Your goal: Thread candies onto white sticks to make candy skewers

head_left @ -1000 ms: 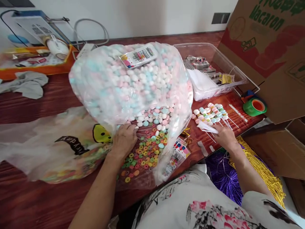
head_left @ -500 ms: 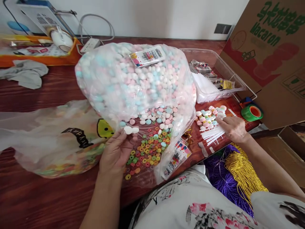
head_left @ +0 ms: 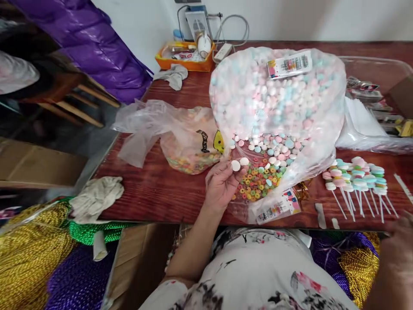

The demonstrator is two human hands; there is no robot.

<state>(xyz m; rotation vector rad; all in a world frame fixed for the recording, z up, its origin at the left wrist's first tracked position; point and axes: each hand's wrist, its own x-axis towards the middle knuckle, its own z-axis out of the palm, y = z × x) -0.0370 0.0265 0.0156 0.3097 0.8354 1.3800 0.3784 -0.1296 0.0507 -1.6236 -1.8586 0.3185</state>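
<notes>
My left hand (head_left: 222, 183) is closed, pinching two white round pieces (head_left: 239, 164) between thumb and fingers. It is over the edge of a spread of small ring-shaped pieces (head_left: 258, 181) in green, yellow and red. Behind these lie loose pastel round pieces (head_left: 284, 150), spilling from a big clear bag (head_left: 277, 99) full of the same kind. Blurred by motion, my right hand (head_left: 402, 241) is at the right edge, partly cut off, so its fingers do not show clearly. Nearest to it are several stacked pastel pieces on white sticks (head_left: 358, 181), lying on the table.
A second plastic bag (head_left: 190, 150) of coloured rings lies to the left. Printed cards (head_left: 280, 206) sit by the table's front edge. A clear bin (head_left: 380, 137) stands at right, an orange tray (head_left: 190, 64) at back. Cloths (head_left: 97, 198) and shiny cords (head_left: 29, 241) are at left.
The view has swung to the left. My right hand has left the stick pieces and moved toward me and to the right. My left hand still holds the white round pieces.
</notes>
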